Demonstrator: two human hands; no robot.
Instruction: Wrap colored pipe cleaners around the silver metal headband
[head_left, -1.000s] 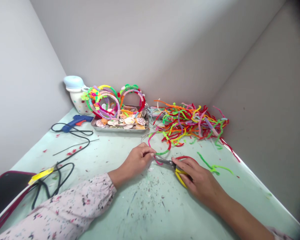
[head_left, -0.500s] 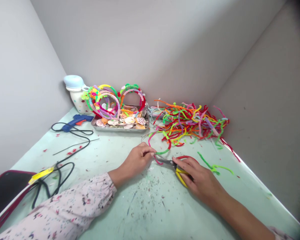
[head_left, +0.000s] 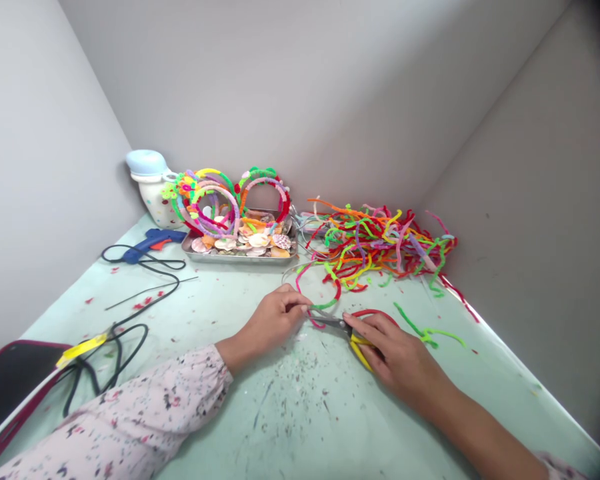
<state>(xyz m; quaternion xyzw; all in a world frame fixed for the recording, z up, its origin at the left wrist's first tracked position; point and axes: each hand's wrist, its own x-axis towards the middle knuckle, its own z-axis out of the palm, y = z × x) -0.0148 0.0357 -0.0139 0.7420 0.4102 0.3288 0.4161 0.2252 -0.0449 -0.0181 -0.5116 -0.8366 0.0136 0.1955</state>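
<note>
My left hand pinches a ring wrapped in pipe cleaner, coloured pink, light green, red and green, low over the table. My right hand grips scissors with red and yellow handles. Their blades point left and lie by my left fingertips, at the ring's lower edge. Whether the blades touch the ring is hard to make out. A pink pipe cleaner end sticks out just below the blades. To the right of the scissors lie loose green pipe cleaners.
A metal tray holds shells and several wrapped headbands. Beside it is a heap of coloured pipe cleaners. A blue glue gun, its black cord, a lidded white container and a dark red-edged device are at left.
Almost nothing differs. Both hands, the ring and the scissors keep their places, and the whole view is shifted very slightly.
</note>
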